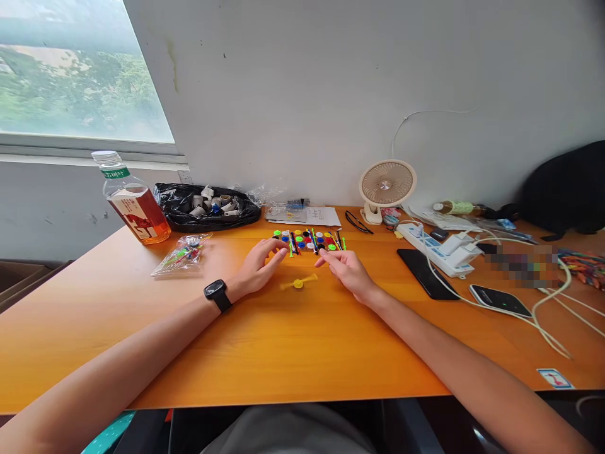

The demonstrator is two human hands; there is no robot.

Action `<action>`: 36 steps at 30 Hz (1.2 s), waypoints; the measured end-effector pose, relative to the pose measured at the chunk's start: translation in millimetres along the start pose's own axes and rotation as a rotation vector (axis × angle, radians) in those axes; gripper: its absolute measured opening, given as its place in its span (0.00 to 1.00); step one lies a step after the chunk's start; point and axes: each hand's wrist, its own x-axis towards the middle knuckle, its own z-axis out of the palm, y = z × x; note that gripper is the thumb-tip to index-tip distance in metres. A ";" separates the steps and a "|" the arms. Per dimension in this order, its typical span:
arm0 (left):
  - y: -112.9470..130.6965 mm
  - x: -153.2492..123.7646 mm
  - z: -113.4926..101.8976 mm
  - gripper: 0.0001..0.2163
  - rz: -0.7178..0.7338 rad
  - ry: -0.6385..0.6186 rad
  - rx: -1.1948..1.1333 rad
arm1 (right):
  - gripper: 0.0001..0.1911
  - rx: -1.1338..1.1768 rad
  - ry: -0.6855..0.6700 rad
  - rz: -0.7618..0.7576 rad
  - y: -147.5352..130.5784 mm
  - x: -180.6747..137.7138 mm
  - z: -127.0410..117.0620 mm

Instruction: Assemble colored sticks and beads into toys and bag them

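Note:
A small yellow propeller-like toy (298, 284) is low over or on the table between my hands. It has a round hub and two arms, smeared by motion, and neither hand touches it. To its left, my left hand (259, 267) is open and loosely curved, thumb apart from the fingers, holding nothing. On the other side, my right hand (348, 271) has its fingers half curled, with nothing visible in them. Just beyond the hands lie rows of coloured round discs (311, 245) and thin coloured sticks (293, 242), partly hidden by my fingertips.
At left stand a tea bottle (137, 205), a clear bag of coloured parts (182, 257) and a black plastic bag (208, 211). A small fan (387, 184) is at the back. A power strip (435, 249), cables, a black phone (426, 273) and a charging pad (500, 300) lie right.

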 end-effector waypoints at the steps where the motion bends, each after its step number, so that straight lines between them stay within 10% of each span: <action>1: -3.1 1.2 -0.8 0.16 -0.007 0.034 0.027 | 0.32 0.011 0.017 -0.004 -1.3 -0.2 -0.8; 10: -47.7 5.9 -12.5 0.15 -0.005 0.033 0.366 | 0.31 -0.093 0.053 -0.082 9.2 5.1 -3.8; 22: -45.1 7.3 -7.2 0.23 0.101 -0.260 0.465 | 0.30 -0.157 -0.030 -0.066 21.6 8.4 -0.6; 36: -43.9 6.5 -7.9 0.18 0.042 -0.219 0.456 | 0.27 -0.167 -0.067 -0.090 20.1 6.0 -0.1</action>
